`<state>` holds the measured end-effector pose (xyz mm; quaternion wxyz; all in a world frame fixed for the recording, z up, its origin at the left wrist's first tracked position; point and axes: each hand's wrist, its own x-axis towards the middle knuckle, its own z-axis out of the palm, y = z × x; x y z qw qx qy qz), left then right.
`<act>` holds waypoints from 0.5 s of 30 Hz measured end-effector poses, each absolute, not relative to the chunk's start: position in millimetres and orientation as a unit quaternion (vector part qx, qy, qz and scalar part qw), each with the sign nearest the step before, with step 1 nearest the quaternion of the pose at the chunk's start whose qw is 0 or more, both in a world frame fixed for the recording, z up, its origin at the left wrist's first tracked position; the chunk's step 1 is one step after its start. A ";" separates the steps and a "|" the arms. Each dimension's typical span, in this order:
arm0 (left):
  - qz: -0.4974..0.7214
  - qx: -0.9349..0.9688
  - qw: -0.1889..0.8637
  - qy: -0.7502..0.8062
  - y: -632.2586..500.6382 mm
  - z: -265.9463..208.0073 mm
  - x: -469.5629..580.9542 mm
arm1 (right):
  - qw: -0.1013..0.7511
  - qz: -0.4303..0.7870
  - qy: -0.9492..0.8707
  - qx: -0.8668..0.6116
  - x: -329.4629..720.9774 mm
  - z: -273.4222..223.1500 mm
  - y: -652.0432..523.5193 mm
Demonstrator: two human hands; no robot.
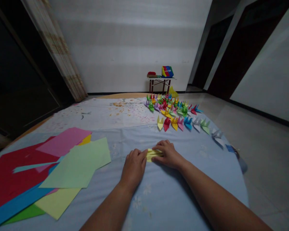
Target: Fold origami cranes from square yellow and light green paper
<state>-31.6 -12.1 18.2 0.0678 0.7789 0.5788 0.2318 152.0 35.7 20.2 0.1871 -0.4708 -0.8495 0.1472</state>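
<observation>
A small piece of folded yellow paper (pixel 149 155) lies on the blue tablecloth between my two hands. My left hand (pixel 135 162) presses its left end, the fingers curled close together. From the right, my right hand (pixel 168 154) grips the other end, with the thumb on the near side and the fingers on the far side. Both hands hide parts of the paper. Beyond them stands a row of folded paper cranes, among them a red crane (pixel 167 124) and a blue crane (pixel 188 122).
Coloured sheets lie on the left, with a light green sheet (pixel 86 163) on top and a red sheet (pixel 16 173) below. Many more cranes crowd the table's far right side. A small side table (pixel 161 79) by the wall bears a colourful box (pixel 167 72).
</observation>
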 end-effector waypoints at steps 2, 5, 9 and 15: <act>0.249 0.774 0.062 0.579 -12.2 20.0 -32.1 | 0.192 0.153 -0.848 -0.470 151.2 20.6 34.8; 0.294 0.760 0.058 0.577 -13.2 24.2 -31.2 | 0.221 0.180 -0.835 -0.470 150.1 21.4 34.1; 0.359 0.728 0.124 0.570 -16.8 29.4 -25.4 | 0.261 0.246 -0.813 -0.458 148.4 25.1 32.7; 0.454 0.599 0.323 0.576 -12.7 26.4 -20.6 | 0.318 0.207 -0.840 -0.388 146.9 31.3 29.3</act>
